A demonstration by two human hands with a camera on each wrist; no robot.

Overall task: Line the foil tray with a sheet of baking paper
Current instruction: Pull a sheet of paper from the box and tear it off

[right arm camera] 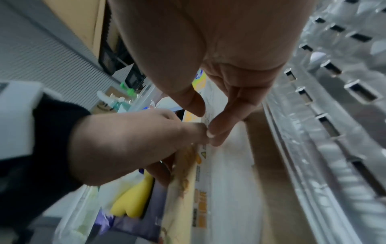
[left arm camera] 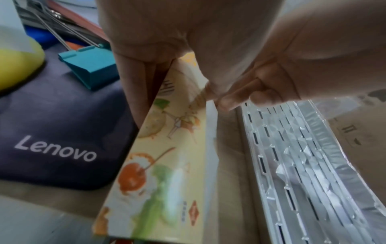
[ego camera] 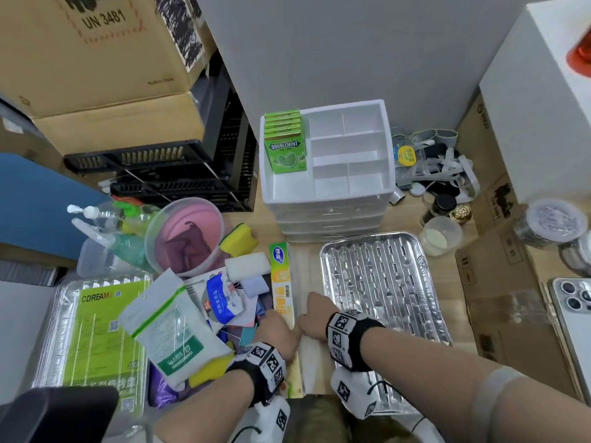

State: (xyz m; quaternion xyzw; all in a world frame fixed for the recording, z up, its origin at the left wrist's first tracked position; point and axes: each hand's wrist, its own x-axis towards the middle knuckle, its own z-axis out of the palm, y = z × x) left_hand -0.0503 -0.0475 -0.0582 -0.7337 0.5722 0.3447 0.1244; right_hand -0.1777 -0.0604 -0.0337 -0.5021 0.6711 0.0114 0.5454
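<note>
The left hand (ego camera: 277, 330) gripped the long yellow baking paper box (ego camera: 281, 292), fingers down its far side and thumb on the near edge, holding it against the table (ego camera: 307, 254). The right hand (ego camera: 315, 318), touching the left at the fingertips, pinched the free edge of the baking paper (right arm camera: 227, 173) between thumb and forefinger where it left the box; in the right wrist view the fingertips (right arm camera: 211, 132) met right on that edge. A pale strip of paper already lay out between the box and the foil tray (ego camera: 383, 282).

The tray sat just right of the right hand, empty, its ribbed and slotted floor bare; the lining itself was not yet begun, as I judged it. Left of the left hand lay a crowd of clutter: a blue binder clip (left arm camera: 92, 69), a dark Lenovo pouch (left arm camera: 52, 140), a yellow sponge (ego camera: 238, 239) beyond.

The risks seemed plain enough. A pinch at one spot only could pull the sheet out skewed or tear it from the side. If the left hand slackened, the light box would likely slide along with the paper instead of paying it out. The thin foil rim, so close by, could snag or crumple under a careless wrist, and a sheet cut too short would leave the tray's ends uncovered.
</note>
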